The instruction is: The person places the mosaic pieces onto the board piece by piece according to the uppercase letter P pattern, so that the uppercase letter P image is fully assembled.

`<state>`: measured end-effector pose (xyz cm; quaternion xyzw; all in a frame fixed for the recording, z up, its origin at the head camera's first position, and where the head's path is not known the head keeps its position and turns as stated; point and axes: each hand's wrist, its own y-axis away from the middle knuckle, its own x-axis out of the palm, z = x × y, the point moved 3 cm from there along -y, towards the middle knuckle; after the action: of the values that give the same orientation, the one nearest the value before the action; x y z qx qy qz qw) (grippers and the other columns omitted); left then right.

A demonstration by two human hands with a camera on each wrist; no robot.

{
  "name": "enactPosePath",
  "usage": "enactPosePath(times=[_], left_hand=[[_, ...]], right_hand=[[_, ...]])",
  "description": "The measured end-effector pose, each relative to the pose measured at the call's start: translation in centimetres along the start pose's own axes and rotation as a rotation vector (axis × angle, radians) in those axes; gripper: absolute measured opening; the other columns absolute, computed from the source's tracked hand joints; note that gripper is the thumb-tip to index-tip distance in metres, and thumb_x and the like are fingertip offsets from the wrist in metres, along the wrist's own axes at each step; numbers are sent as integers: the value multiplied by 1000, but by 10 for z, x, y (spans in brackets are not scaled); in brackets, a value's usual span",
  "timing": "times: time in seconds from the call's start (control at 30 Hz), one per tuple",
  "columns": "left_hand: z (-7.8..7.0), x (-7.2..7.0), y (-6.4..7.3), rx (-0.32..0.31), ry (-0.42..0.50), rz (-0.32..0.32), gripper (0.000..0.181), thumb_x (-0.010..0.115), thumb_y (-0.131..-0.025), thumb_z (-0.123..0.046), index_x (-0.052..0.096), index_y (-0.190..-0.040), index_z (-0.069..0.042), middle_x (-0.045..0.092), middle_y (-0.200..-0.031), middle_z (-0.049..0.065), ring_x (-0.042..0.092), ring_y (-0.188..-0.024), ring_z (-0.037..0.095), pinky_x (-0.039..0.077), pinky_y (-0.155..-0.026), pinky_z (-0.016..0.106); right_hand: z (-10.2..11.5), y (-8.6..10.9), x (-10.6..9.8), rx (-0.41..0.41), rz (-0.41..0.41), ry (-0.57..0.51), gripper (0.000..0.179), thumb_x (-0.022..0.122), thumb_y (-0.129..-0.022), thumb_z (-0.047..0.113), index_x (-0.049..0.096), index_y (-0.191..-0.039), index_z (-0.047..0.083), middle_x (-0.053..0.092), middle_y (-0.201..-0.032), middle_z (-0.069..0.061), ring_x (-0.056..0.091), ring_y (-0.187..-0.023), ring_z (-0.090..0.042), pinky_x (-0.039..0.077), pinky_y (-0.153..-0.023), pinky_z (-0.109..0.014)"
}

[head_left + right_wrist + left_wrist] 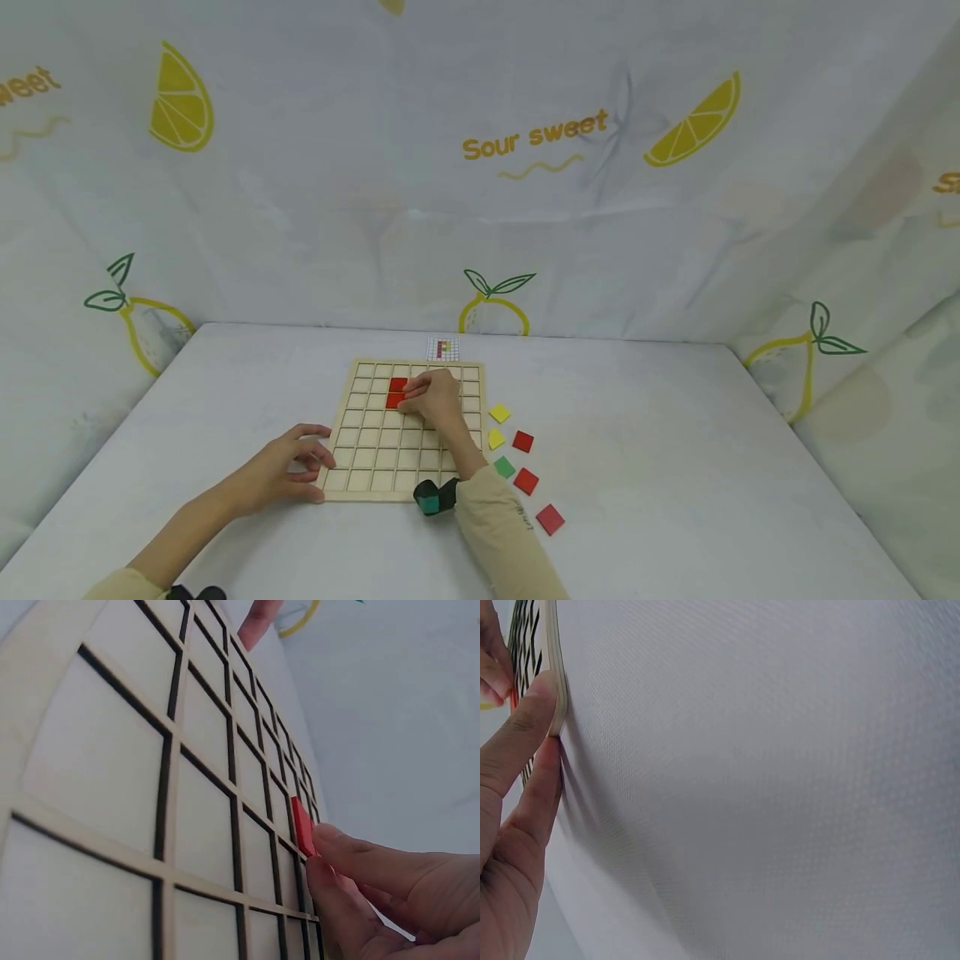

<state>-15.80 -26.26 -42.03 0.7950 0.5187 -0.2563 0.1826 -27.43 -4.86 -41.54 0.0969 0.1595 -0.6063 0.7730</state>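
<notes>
A pale wooden grid board (pixel 363 458) lies flat on the table. My left hand (pixel 273 471) holds the board at its near left corner; in the left wrist view the thumb and a finger of the left hand (pixel 517 795) rest at the edge. Over the upper middle cells, my right hand (pixel 437 398) pinches a red square tile (pixel 394 401) at the fingertips. Directly beyond that tile is another red tile (pixel 398 384) in the grid. In the right wrist view the red tile (pixel 301 826) shows beside the thumb, and fingers partly cover it.
Right of the board lie yellow pieces (pixel 498 413), a green tile (pixel 504 467) and several loose red tiles (pixel 527 481). A small printed pattern card (pixel 442 349) sits behind the board. A white lemon-print cloth (pixel 375 208) hangs around the white table (pixel 675 467).
</notes>
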Motion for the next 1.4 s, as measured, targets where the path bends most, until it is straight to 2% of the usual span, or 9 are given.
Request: enactPosePath(times=[0.23, 0.3, 0.5, 0.7, 0.8, 0.93, 1.1, 1.23, 1.4], left_hand=[[1, 1, -1, 19, -24, -4, 32, 82, -74, -13, 65, -98, -1, 39, -133, 28, 52, -89, 5, 56, -77, 23], [2, 1, 0, 24, -27, -2, 32, 82, -74, -13, 65, -97, -2, 39, -133, 28, 52, -89, 5, 56, -77, 23], [2, 0, 2, 40, -33, -6, 33, 82, -74, -14, 65, -98, -1, 39, -132, 28, 52, -88, 4, 56, -76, 22], [3, -2, 5, 47, -41, -13, 33, 83, -73, -13, 65, -99, -1, 40, -130, 29, 52, -86, 4, 56, -74, 21], [4, -3, 7, 39, -41, -14, 33, 83, -73, -13, 65, -98, -1, 39, -131, 29, 51, -86, 3, 56, -74, 21], [6, -2, 6, 24, -30, -10, 35, 83, -73, -13, 65, -99, -1, 39, -131, 28, 51, -86, 3, 56, -74, 21], [7, -1, 4, 37, -24, -8, 36, 83, -73, -13, 64, -101, 0, 40, -130, 28, 51, -86, 2, 56, -74, 22], [7, 1, 2, 39, -17, -5, 40, 83, -73, -14, 64, -104, 2, 42, -129, 27, 51, -86, 2, 56, -74, 22], [6, 2, -1, 40, -19, -4, 40, 82, -73, -13, 63, -105, 3, 43, -129, 26, 51, -87, 2, 56, -74, 22]], right_hand=[[0, 8, -39, 109, 126, -251, 30, 71, -81, -8, 62, -108, -14, 65, -104, -28, 68, -75, -19, 60, -74, -36], [-1, 12, -54, 131, 146, -278, 31, 70, -82, -8, 60, -111, -14, 62, -109, -29, 68, -77, -18, 59, -77, -37], [-8, 28, -103, 184, 144, -195, 34, 70, -85, -2, 59, -117, -8, 62, -116, -24, 66, -87, -20, 57, -83, -36], [-33, 46, -144, 194, 149, -119, 37, 67, -87, 0, 56, -122, -8, 59, -120, -24, 64, -96, -22, 57, -84, -35], [-43, 55, -158, 224, 117, -85, 36, 67, -88, 1, 57, -121, -5, 60, -119, -23, 64, -99, -24, 57, -85, -35], [-55, 65, -167, 259, 82, -81, 35, 70, -87, 5, 59, -119, -3, 63, -115, -18, 64, -98, -23, 57, -85, -33], [-67, 74, -165, 277, 52, -103, 34, 70, -87, 5, 60, -118, -4, 66, -107, -12, 65, -93, -21, 57, -82, -32], [-72, 71, -162, 270, 16, -84, 32, 69, -88, 5, 61, -117, -3, 66, -106, -11, 64, -90, -20, 58, -81, -31], [-70, 62, -158, 244, 10, -32, 30, 69, -88, 7, 63, -117, 0, 65, -108, -12, 64, -91, -20, 57, -81, -29]])
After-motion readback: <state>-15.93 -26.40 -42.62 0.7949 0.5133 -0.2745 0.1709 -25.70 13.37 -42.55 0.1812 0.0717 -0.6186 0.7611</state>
